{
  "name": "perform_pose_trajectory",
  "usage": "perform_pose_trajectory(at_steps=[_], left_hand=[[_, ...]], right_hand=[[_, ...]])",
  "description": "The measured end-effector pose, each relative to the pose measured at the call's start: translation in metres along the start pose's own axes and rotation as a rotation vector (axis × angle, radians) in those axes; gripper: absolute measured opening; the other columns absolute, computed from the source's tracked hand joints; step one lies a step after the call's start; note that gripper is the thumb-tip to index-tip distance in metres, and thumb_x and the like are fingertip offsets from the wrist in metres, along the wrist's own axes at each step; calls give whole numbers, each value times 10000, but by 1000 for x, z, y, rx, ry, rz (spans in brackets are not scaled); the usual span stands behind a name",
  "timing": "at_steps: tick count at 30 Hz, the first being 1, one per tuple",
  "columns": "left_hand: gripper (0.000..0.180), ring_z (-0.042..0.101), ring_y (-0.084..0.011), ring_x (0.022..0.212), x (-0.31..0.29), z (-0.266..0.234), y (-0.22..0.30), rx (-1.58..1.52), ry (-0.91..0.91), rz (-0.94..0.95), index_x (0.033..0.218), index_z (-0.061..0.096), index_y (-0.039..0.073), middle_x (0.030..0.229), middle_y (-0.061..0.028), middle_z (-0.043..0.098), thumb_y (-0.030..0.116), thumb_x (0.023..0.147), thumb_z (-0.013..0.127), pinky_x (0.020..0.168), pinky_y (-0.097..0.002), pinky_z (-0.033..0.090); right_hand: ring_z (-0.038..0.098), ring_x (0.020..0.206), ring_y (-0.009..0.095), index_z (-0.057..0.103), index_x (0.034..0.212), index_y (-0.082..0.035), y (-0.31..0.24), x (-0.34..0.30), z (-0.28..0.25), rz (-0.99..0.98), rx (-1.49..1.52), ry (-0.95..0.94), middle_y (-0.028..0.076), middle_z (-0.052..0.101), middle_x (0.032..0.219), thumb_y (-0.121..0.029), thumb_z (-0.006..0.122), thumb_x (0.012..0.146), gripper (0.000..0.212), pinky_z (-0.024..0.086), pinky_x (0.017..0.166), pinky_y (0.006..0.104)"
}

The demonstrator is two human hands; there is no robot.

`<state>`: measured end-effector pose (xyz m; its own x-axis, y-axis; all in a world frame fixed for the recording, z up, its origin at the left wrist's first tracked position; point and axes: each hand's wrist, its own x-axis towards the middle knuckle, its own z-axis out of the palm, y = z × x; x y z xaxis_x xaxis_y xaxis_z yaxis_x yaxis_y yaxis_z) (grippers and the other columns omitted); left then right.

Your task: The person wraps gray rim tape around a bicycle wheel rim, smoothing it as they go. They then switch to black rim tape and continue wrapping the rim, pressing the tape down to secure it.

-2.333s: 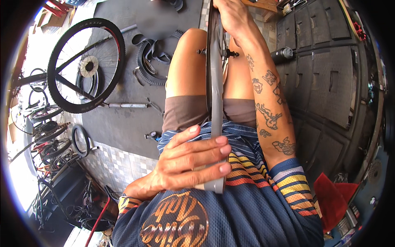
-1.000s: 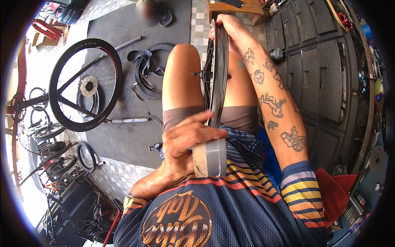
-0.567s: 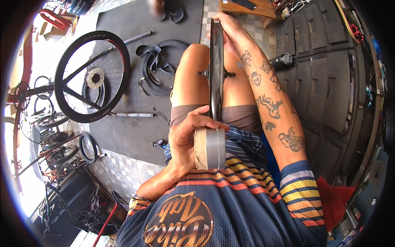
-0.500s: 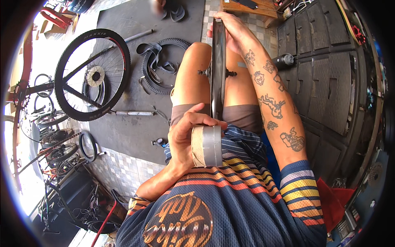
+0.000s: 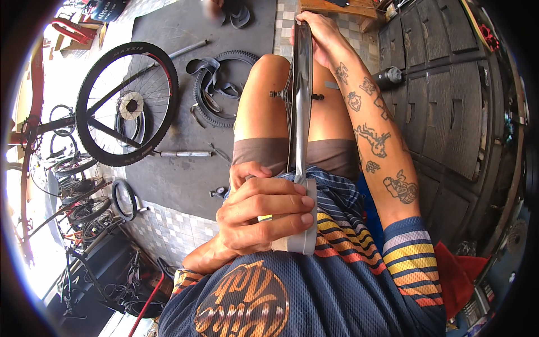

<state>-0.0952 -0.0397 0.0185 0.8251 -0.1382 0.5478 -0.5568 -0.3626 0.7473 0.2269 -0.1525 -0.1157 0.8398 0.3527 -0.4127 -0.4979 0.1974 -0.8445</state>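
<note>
A bicycle wheel rim stands on edge between my thighs, its axle ends pointing out to both sides. My right hand is closed round the far end of the rim. Near my belly, my left hand grips a roll of grey tape, fingers laid over its side. A strip of grey tape runs from the roll up toward the rim. The spokes are seen nearly edge-on, and the roll's inner side is mostly hidden by my fingers.
A bicycle wheel with a knobbly tyre is on a frame at the left. Beyond my left knee, a loose tyre and a flattened inner tube lie on the dark mat. Dark drawers line the right side, beside a black bottle.
My left hand has turned over and moved slightly nearer my body with the tape roll. A strip now shows stretched between roll and rim. My right hand stays at the far end.
</note>
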Motion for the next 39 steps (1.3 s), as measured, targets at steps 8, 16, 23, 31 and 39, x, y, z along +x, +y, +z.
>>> perform_pose_trajectory(at_steps=[8, 16, 23, 31, 39], left_hand=[[313, 817, -232, 1003, -24, 13, -6, 23, 64, -30, 1109, 875, 85, 1079, -66, 854, 313, 895, 885, 893, -367, 452], [398, 720, -327, 1175, -38, 25, -6, -94, 185, -188, 1117, 866, 72, 1412, -239, 634, 274, 795, 984, 1059, -442, 546], [538, 729, -379, 1259, -36, 23, 0, -407, 37, -500, 1222, 751, 47, 1415, -297, 677, 117, 770, 1035, 1055, -455, 602], [662, 751, -229, 1140, -32, 29, -7, -176, -14, -606, 1282, 724, 19, 1276, -115, 748, 152, 731, 1066, 979, -345, 612], [502, 733, -157, 1173, -52, 36, 3, -389, 37, -866, 1328, 692, 19, 1286, -95, 733, -22, 890, 934, 1005, -299, 599]], right_hand=[[740, 811, 224, 759, 953, -20, 41, 77, -1, -249, -69, 116, 137, 729, 824, -204, 630, 1077, 257, 591, 739, 401], [763, 832, 211, 846, 1142, -18, 62, 111, -25, -178, -320, 183, 110, 834, 964, -286, 706, 1031, 322, 593, 763, 349], [733, 683, 200, 834, 1042, -35, 61, 113, -31, -193, -259, 157, 67, 784, 799, -297, 703, 1028, 294, 555, 615, 337], [611, 490, 166, 767, 879, -103, 36, 70, -26, -39, -15, -7, 25, 684, 675, -318, 686, 1052, 288, 440, 440, 339], [722, 647, 206, 834, 976, -17, 45, 94, -23, -239, -396, 177, 92, 787, 801, -397, 744, 976, 391, 541, 580, 362]])
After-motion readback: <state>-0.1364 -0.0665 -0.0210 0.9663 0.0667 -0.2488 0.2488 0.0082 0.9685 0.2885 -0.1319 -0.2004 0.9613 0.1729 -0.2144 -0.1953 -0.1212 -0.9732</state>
